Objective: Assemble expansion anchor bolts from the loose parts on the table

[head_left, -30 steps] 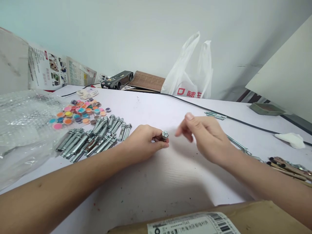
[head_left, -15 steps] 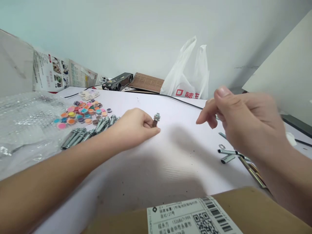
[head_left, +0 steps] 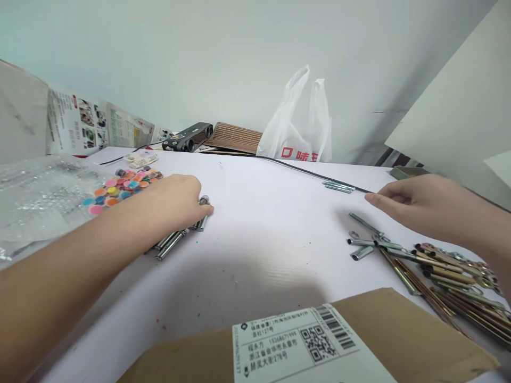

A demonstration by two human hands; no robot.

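My left hand [head_left: 179, 198] is closed around a silver expansion bolt [head_left: 204, 200], whose nut end shows past the fingertips. It is low over a row of similar bolts [head_left: 171, 246], and the hand and forearm cover part of that row. On the right, my right hand [head_left: 419, 205] hovers with fingers loosely bent and nothing visible in them. Just left of its fingertips lie several thin silver rods [head_left: 338, 186]. Below it are silver sleeves [head_left: 362, 253], a washer [head_left: 353, 234] and a heap of brass-coloured rods and tubes [head_left: 459, 282].
Colourful plastic discs [head_left: 112, 194] and a clear plastic bag [head_left: 35, 202] lie at the left. A cardboard box [head_left: 371, 314] with a label fills the near edge. Behind are a black cable [head_left: 295, 166], a white carrier bag [head_left: 297, 127] and a slatted brown mat [head_left: 235, 136].
My left hand has moved left with the bolt, from mid-table to the row of bolts. My right hand has drawn back to the right, uncovering the thin rods and the brass-coloured heap.
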